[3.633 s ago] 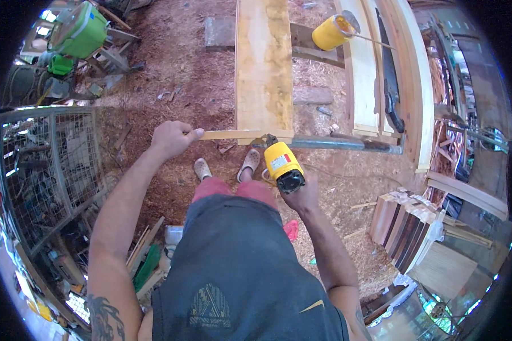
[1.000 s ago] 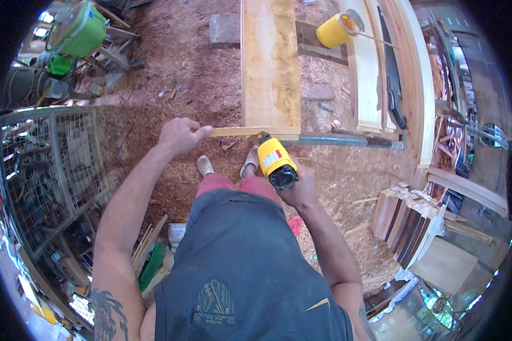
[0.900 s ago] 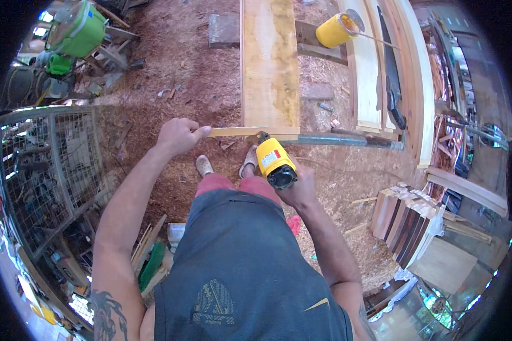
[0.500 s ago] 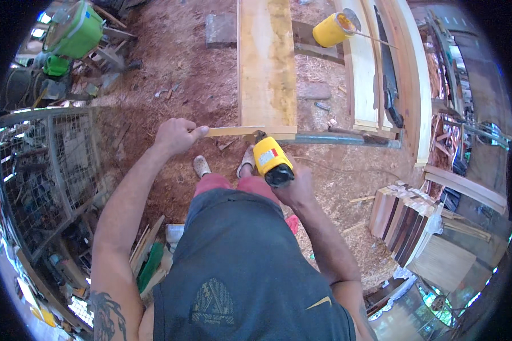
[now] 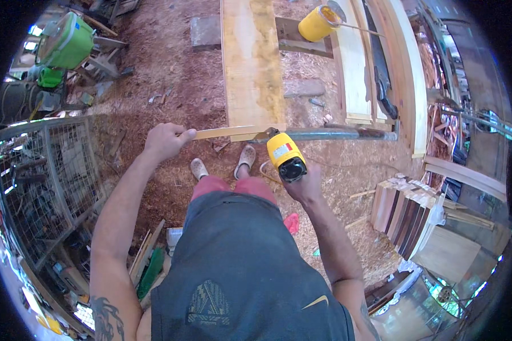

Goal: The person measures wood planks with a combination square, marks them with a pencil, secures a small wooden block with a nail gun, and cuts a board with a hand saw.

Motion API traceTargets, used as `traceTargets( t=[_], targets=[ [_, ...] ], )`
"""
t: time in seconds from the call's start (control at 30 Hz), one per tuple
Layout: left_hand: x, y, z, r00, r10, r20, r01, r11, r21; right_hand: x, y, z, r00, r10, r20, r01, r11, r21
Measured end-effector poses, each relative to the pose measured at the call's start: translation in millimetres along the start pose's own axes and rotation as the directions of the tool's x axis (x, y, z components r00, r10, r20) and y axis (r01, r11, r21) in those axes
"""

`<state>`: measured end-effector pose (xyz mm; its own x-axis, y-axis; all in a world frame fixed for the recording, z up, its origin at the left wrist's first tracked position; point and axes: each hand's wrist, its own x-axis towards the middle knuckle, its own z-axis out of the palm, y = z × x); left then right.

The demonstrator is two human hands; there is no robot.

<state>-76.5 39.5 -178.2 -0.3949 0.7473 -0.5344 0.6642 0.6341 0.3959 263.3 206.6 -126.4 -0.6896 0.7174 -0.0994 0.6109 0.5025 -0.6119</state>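
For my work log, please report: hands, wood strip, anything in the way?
Left hand holding wood strip by left end. Right hand holding yellow power tool. Strip across wide board, near end. Tool partly hides that end.

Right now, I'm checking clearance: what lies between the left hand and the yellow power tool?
Head view: a thin wooden strip, reaching the near end of the wide board.

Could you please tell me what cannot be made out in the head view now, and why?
- Head view: the right hand's fingers, mostly hidden by the yellow power tool.
- Head view: the left end of the thin wooden strip, covered by the left hand.
- Head view: the far end of the wide board, cut off by the upper edge.
- Head view: whether the tool's tip touches the strip, too small to tell.
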Motion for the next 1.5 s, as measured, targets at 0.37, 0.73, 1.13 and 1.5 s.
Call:
traceTargets(
  t=[0.37,0.73,1.13,1.5],
  targets=[
    [-1.5,-4.3,4.6,0.999,-0.042,0.033,0.042,0.999,-0.001,-1.4,-6.1,-1.3,0.976,0.161,0.147,-0.147,0.984,-0.101],
    [8.6,-12.7,8.7,0.989,0.081,-0.122,-0.087,0.995,-0.041,-44.9,131.9,-66.3,0.830,0.501,-0.247,-0.317,0.787,0.530],
    [-8.7,11.0,3.3,0.981,-0.053,-0.188,0.058,0.998,0.024,106.7,268.4,-344.6,0.544,0.391,-0.742,-0.621,0.782,-0.044],
    [-29.6,11.7,9.2,0.906,-0.201,-0.372,0.221,0.975,0.012,265.0,384.8,-336.7,0.769,0.432,-0.471,-0.632,0.623,-0.461]
  ],
)
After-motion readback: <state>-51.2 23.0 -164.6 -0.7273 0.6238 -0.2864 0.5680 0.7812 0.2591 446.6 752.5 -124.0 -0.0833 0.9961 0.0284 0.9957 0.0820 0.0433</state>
